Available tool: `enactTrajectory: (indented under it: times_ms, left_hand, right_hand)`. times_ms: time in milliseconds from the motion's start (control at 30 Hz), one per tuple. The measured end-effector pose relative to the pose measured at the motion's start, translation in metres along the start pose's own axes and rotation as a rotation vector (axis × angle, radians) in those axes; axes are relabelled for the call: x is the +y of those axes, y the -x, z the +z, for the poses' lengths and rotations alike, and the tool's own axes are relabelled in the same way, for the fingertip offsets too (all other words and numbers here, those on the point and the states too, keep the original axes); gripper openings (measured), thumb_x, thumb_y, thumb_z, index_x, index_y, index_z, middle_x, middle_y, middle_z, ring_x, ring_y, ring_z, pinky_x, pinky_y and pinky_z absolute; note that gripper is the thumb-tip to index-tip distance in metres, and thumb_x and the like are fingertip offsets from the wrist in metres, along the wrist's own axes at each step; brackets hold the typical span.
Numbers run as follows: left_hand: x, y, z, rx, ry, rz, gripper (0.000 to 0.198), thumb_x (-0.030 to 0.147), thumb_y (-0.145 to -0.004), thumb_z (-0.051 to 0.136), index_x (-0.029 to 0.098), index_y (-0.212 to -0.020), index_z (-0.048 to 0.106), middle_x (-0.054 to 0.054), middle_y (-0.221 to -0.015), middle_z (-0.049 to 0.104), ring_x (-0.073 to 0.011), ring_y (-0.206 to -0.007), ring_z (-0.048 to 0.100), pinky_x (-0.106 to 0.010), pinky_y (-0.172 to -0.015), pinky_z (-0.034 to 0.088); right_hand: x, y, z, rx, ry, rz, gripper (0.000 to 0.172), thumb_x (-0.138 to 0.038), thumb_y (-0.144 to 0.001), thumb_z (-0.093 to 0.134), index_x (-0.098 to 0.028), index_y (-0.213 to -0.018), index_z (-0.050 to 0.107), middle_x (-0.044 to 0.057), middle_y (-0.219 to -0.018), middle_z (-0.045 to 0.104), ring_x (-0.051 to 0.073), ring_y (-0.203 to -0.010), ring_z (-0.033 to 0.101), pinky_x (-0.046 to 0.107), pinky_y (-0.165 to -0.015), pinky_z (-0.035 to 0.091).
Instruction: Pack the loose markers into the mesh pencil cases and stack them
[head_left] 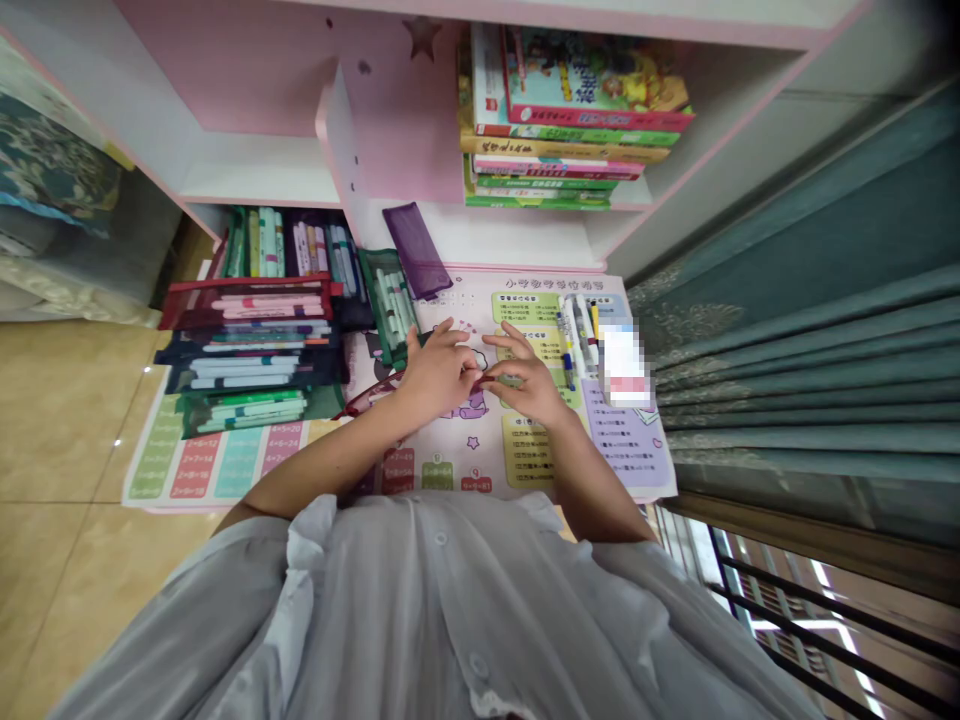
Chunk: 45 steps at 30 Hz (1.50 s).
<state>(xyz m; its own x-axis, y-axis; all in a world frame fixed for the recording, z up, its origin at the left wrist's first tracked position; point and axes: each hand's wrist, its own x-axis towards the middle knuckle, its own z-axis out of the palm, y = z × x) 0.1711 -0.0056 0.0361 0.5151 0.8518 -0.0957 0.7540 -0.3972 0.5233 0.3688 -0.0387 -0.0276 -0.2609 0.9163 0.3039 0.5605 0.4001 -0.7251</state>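
The left hand [439,375] and right hand [529,382] are being held low over a printed desk mat [529,455]. Their half-curled fingertips [471,366] are being brought together at a small dark-red item [478,385], located between the hands. Whether it is being gripped by one hand or both cannot be told.

Room for movement is being limited at 12 o'clock, where the mat's far edge is being met by a pink-and-white shelf unit [480,235], and at 3 o'clock, where a teal curtain [787,350] is hanging just beyond the mat.

Zip pouches [247,350] holding pens are being kept stacked at 9 o'clock. A green pouch [390,300] holding white pens is lying at 11 o'clock, just beside the left hand, with a purple pouch [412,250] beyond it. Loose pens [577,335] and a blurred white object [624,365] are lying at 2 o'clock, near the right hand. Books [570,120] are being stored on the shelf unit at 1 o'clock.
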Motion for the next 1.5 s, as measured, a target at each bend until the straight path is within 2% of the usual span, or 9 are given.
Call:
enactTrajectory:
  times_ms: [300, 467, 900, 1300, 1500]
  left_hand:
    - [0.001, -0.001, -0.001, -0.091, -0.014, -0.046, 0.018, 0.021, -0.088, 0.059, 0.022, -0.078, 0.074, -0.006, -0.145, 0.058, -0.0370, -0.149, 0.032, -0.077, -0.117, 0.012]
    - [0.000, -0.001, -0.002, -0.099, -0.021, -0.037, 0.022, 0.019, -0.088, 0.057, 0.022, -0.074, 0.074, -0.007, -0.145, 0.058, -0.0361, -0.150, 0.031, -0.077, -0.118, 0.012]
    - [0.002, 0.003, -0.013, -0.171, -0.091, -0.066, 0.026, 0.022, -0.091, 0.052, 0.022, -0.087, 0.077, -0.007, -0.149, 0.054, -0.0342, -0.151, 0.028, -0.073, -0.120, 0.013]
    - [0.001, 0.004, -0.016, -0.180, -0.114, -0.066, 0.024, 0.020, -0.091, 0.053, 0.021, -0.087, 0.076, -0.009, -0.148, 0.055, -0.0313, -0.152, 0.029, -0.074, -0.119, 0.014]
    - [-0.002, 0.004, -0.015, -0.165, -0.112, -0.069, 0.022, 0.020, -0.090, 0.055, 0.021, -0.083, 0.076, -0.008, -0.147, 0.056, -0.0331, -0.151, 0.031, -0.075, -0.119, 0.014]
  right_hand:
    - [0.000, -0.001, 0.000, -0.002, -0.003, -0.027, 0.016, -0.040, -0.085, 0.072, -0.027, -0.077, 0.074, 0.005, -0.139, 0.062, 0.030, -0.151, 0.033, 0.058, -0.123, 0.030]
    - [0.000, -0.001, 0.000, 0.014, -0.006, -0.037, 0.017, -0.040, -0.086, 0.072, -0.026, -0.076, 0.074, 0.005, -0.138, 0.063, 0.031, -0.150, 0.034, 0.058, -0.123, 0.031]
    - [0.005, -0.001, 0.002, 0.043, -0.094, -0.046, 0.012, -0.039, -0.083, 0.076, -0.029, -0.077, 0.075, 0.003, -0.136, 0.064, 0.032, -0.149, 0.036, 0.060, -0.123, 0.030]
    - [0.006, -0.001, 0.003, 0.073, -0.077, -0.064, 0.009, -0.035, -0.083, 0.076, -0.029, -0.076, 0.075, 0.001, -0.135, 0.065, 0.032, -0.147, 0.038, 0.060, -0.123, 0.030]
    - [0.004, -0.001, 0.001, 0.066, -0.084, -0.051, 0.011, -0.035, -0.083, 0.076, -0.028, -0.075, 0.074, 0.002, -0.135, 0.065, 0.032, -0.148, 0.037, 0.060, -0.121, 0.032]
